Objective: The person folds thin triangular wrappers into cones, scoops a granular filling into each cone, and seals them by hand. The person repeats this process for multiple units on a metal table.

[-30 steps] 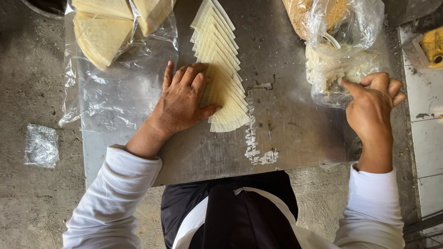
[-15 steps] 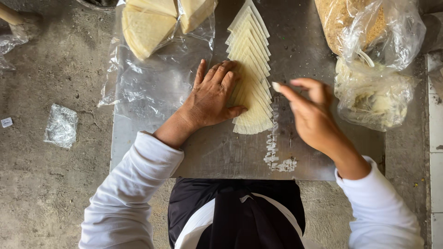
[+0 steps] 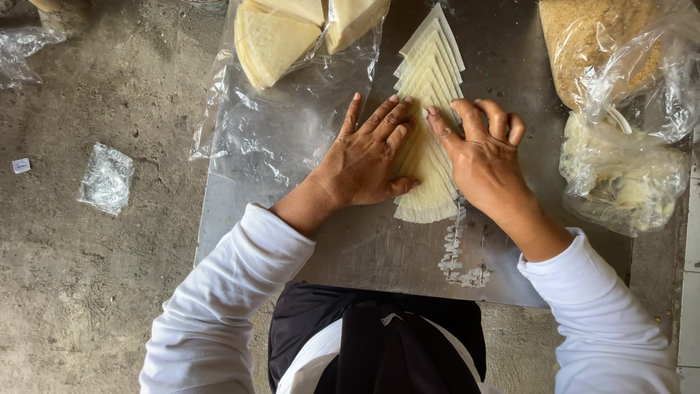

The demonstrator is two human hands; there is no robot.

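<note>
Wrappers (image 3: pixel 430 95), pale wedges fanned in an overlapping row, lie mid-tray (image 3: pixel 240 241) running toward 12 o'clock. The left hand (image 3: pixel 368 157) still presses flat on them, fingers spread, gripping nothing. The right hand (image 3: pixel 485 157) has come over from the bags (image 3: pixel 620 175) at 3 o'clock, forefinger on the row, other fingers curled, nothing visibly held.

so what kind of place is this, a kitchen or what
Probably a makeshift food-prep spot set on the ground, not a fitted kitchen. A metal sheet lies on rough concrete floor. On it, both hands press a fanned row of pale dough triangles, with plastic bags of filling alongside.
</note>
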